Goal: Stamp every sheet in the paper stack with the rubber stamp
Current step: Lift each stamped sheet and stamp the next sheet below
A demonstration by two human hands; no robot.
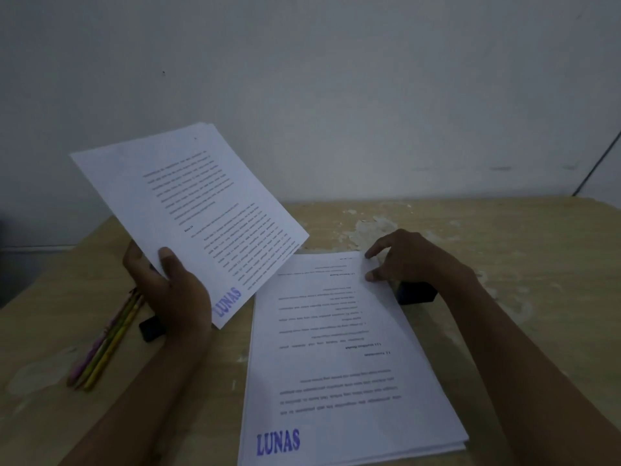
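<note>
- Holding a sheaf of sheets (188,210) above the table (504,250), the left hand (171,290) has its thumb pressed on the printed face and its fingers curled behind, clamped on the paper's lower edge.
- That sheaf tilts up and away to the left, with a blue "LUNAS" stamp mark (228,301) near the corner by the left wrist.
- At the paper stack (336,358), the right hand (403,260) reaches in from the right with forearm stretched across the table; its forefinger and thumb touch the far right corner of the top sheet, fingers bent; whether they pinch it I cannot tell.
- Flat on the table, the stack carries a second blue "LUNAS" mark (278,442) at its near left corner.
- Under the right wrist, just beside the stack, sits a dark block (415,292).
- Another small dark block (151,327) lies by the left wrist, next to three pencils (104,344).
</note>
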